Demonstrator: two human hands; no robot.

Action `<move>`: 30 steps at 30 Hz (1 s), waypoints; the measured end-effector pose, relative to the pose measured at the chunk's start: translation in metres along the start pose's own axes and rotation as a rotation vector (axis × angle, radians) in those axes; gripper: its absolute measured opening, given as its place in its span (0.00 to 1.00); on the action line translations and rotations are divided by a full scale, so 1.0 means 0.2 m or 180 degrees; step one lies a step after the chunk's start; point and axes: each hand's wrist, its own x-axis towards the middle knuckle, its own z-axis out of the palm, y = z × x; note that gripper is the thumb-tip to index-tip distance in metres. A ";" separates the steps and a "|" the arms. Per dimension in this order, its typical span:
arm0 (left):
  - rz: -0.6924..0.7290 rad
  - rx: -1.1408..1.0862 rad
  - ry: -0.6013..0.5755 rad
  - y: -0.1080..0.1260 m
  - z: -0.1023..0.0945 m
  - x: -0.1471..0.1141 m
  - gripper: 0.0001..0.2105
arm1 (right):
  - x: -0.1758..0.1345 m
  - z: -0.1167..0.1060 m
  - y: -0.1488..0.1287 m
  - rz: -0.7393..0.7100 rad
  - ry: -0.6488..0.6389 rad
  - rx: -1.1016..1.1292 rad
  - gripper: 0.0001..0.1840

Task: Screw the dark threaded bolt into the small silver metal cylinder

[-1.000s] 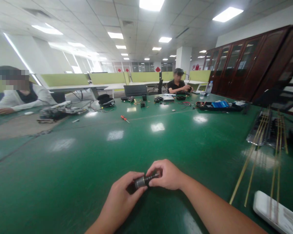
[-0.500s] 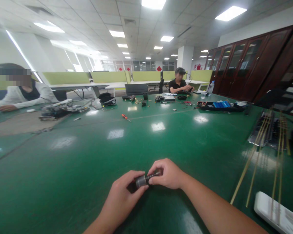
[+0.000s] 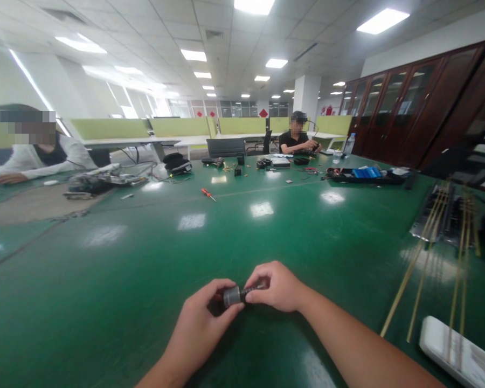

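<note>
Near the front of the green table (image 3: 242,237), my left hand (image 3: 200,318) is closed round a small grey metal cylinder (image 3: 231,296), thumb below and fingers above and behind. A dark ridged shaft (image 3: 250,290) sticks out from the cylinder's right end. The thumb and fingers of my right hand (image 3: 275,288) pinch this shaft, partly covering it. Cylinder and shaft lie in one line, tilted slightly up to the right; it looks like a motor part. Whether they are one piece cannot be made out.
A red screwdriver (image 3: 207,194) lies farther back. At the right are long thin yellowish rods (image 3: 414,269) and a white plastic tray (image 3: 440,345). A black tray (image 3: 366,178) with blue items stands behind. One person (image 3: 299,141) sits opposite, another (image 3: 32,151) at the left.
My left hand and the cylinder have shifted very slightly up, and the cylinder now points more level. My right hand keeps its pinch on the shaft, nearly unmoved.
</note>
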 end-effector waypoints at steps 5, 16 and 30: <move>-0.0039 0.0002 -0.0032 0.01 0.00 0.00 0.11 | 0.00 0.00 0.01 0.0029 0.0007 0.0024 0.10; -0.0074 -0.0022 -0.0027 -0.01 0.00 0.00 0.11 | 0.00 0.00 0.00 0.0042 0.0069 0.0003 0.11; -0.0099 -0.0058 0.0017 -0.02 -0.01 0.00 0.12 | 0.00 0.01 -0.04 0.0265 0.0074 0.0143 0.13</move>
